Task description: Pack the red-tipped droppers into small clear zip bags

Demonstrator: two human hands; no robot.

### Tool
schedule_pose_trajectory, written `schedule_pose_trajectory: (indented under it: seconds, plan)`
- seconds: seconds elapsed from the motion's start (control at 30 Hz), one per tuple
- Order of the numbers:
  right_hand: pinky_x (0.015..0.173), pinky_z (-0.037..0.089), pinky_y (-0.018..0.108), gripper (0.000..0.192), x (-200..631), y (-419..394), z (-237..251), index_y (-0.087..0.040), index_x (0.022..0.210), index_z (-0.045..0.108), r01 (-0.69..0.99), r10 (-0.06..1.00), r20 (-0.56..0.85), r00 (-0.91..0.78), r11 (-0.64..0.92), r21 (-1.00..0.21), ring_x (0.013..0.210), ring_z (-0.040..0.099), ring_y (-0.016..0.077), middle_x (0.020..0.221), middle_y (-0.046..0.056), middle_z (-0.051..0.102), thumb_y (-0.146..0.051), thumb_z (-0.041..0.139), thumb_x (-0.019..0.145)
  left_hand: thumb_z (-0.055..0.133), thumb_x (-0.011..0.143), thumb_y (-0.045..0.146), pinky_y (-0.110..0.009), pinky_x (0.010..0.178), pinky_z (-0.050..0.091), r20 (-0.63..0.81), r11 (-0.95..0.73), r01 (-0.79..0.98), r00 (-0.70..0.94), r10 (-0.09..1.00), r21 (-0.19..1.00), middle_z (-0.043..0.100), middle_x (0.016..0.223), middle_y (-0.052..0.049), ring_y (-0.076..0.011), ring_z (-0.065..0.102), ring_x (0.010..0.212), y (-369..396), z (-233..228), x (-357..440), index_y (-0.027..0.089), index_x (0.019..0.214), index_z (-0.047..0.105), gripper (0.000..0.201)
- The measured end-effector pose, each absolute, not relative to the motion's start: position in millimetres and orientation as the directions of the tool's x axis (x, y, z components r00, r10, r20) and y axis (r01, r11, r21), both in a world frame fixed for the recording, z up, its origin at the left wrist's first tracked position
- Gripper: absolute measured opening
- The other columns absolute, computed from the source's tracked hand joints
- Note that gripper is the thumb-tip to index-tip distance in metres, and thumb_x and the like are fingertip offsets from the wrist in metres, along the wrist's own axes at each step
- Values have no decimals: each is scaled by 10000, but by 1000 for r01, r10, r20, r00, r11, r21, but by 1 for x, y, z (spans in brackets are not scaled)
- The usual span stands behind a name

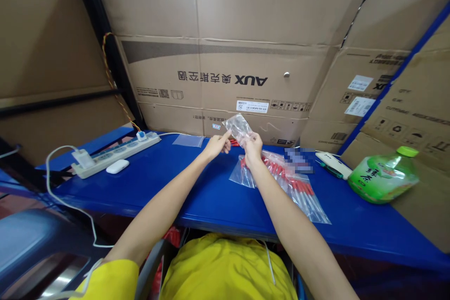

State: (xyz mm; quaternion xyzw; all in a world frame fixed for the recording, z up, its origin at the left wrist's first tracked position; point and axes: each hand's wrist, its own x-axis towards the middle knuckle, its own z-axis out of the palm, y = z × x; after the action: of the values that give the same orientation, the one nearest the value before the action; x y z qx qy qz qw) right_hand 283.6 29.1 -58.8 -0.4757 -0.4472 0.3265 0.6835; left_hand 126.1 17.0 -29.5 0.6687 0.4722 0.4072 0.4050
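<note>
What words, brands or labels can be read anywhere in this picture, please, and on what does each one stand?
"AUX", upside down, with Chinese characters beside it: on the large cardboard box behind the blue table.
Chinese characters, too tilted to read surely: on the green bottle.
White stickers and small print on the boxes: too small to read.
The clear bag, held by left hand and right hand: no text visible.

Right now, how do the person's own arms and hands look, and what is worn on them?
Both forearms are bare from above the elbow down. The left hand and the right hand wear no gloves; no ring, watch or bracelet is visible. A short yellow sleeve covers the left upper arm, the same colour as the yellow garment below. The right sleeve is out of view.
</note>
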Motion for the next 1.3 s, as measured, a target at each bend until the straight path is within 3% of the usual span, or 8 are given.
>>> schedule_pose_trajectory:
  seconds: [0.1,0.2,0.37,0.43,0.53,0.67,0.93,1.3]
  plan:
    - [833,641,352,270,271,26,-55,-260,954,522,-277,938,277,209,328,-903,942,758,222,986,50,754,-375,698,784,567,912,775,-369,922,542,137,-108,-102,333,933,989,772,1209,-126,-253,720,1075,19,-35,137,205,1138,725,632]
    - [786,655,359,309,256,17,-55,-245,925,573,-367,968,250,-16,227,-902,843,748,211,911,35,748,-362,792,741,710,901,576,-408,1039,539,256,-114,-487,237,937,866,711,1391,-111,-272,662,1275,16,-32,143,237,1323,649,545]
    - [751,643,344,209,258,15,-54,-232,981,662,-10,942,317,-107,318,-948,725,711,174,838,3,730,-399,717,867,685,891,298,-383,1002,578,195,-140,-798,-29,980,586,770,1165,-69,-244,717,1176,17,-18,133,219,1124,671,247]
    - [881,622,374,124,270,23,-51,-235,1015,700,340,916,393,-83,397,-853,848,732,198,936,26,765,-288,629,928,684,892,277,-383,995,587,156,-164,-851,-97,983,500,759,1016,-41,-217,747,1046,21,-12,124,220,1031,664,151]
    - [1072,523,421,368,289,43,-51,-233,1222,716,765,918,376,-130,334,-551,1171,684,266,1215,83,767,-108,519,938,676,918,298,-403,1008,597,81,-193,-890,-175,981,413,720,897,-19,-191,749,917,30,-7,109,223,932,623,93]
    - [1106,469,395,619,299,71,-58,-249,1501,589,920,950,160,-267,301,-251,1327,584,295,1439,108,667,-59,503,918,657,946,342,-431,1001,605,-8,-236,-895,-258,966,379,700,917,-18,-198,743,915,39,-7,94,233,905,579,141]
    - [1091,461,410,464,295,97,-64,-230,1390,702,937,959,94,-268,282,-204,1327,571,325,1419,158,645,-177,537,960,630,958,344,-387,928,605,-42,-214,-899,-249,968,382,664,894,-16,-184,719,840,44,-15,88,220,962,613,125]
    - [908,519,314,154,294,98,-63,-266,1046,758,932,967,167,-192,233,-278,1091,706,235,1115,57,793,-243,631,962,619,957,368,-380,898,615,-46,-205,-920,-234,971,333,684,902,-30,-183,727,813,47,-16,87,220,1043,590,173]
